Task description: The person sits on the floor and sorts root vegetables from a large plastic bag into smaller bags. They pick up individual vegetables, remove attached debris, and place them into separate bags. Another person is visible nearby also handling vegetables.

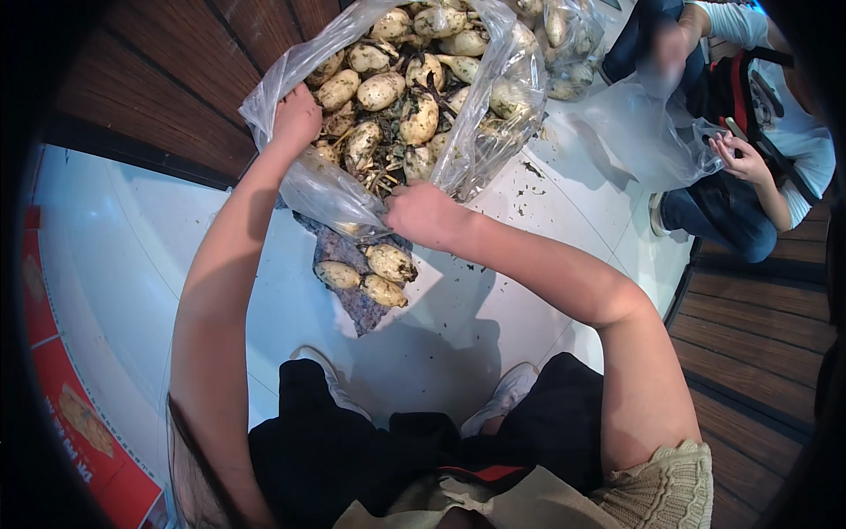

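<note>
A large clear plastic bag (330, 192) stands open before me, full of muddy, pale root vegetables (381, 91) that look like lotus root segments. Dark stems and leaf scraps lie among them. At the bag's left rim, my left hand (297, 119) grips the plastic, its fingertips partly hidden inside. My right hand (426, 213) is closed on the front rim. Just below the bag, several loose lotus root segments (390, 263) rest on a dark mottled cloth (360, 314) on the floor.
A second filled plastic bag (575, 46) stands behind at the right. There, a crouching person (747, 132) holds a thin translucent bag (654, 132). Brown slatted wood (165, 73) borders the upper left, and more slats (753, 317) the right. Dirt crumbs dot the white tile floor (568, 198).
</note>
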